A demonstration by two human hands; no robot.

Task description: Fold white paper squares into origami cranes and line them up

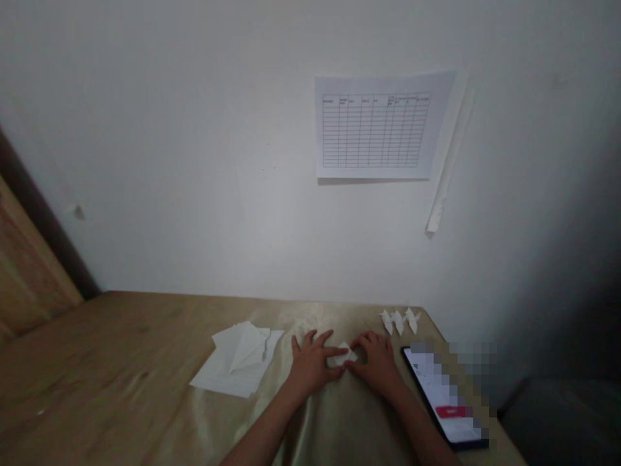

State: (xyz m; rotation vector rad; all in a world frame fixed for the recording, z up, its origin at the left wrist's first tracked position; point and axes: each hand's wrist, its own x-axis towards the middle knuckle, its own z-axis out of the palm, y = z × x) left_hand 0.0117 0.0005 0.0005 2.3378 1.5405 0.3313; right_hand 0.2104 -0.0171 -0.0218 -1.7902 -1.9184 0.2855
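Note:
A small piece of folded white paper (344,356) lies low over the cloth-covered table between my two hands. My left hand (313,362) has its thumb and index finger at the paper's left side, while its other fingers spread out over the cloth. From the right, my right hand (381,364) pinches the paper's edge with thumb and index finger, its other fingers curled. The fingertips cover parts of the paper, so its exact folds cannot be made out. Beyond my right hand, three small folded paper figures (398,322) stand in a row.
White paper sheets (226,382), some folded, lie left of my hands. A tablet or large phone (427,395) with a lit, partly blurred screen rests at the right table edge. A printed table sheet (373,171) hangs on the wall (194,162) behind the table (121,375).

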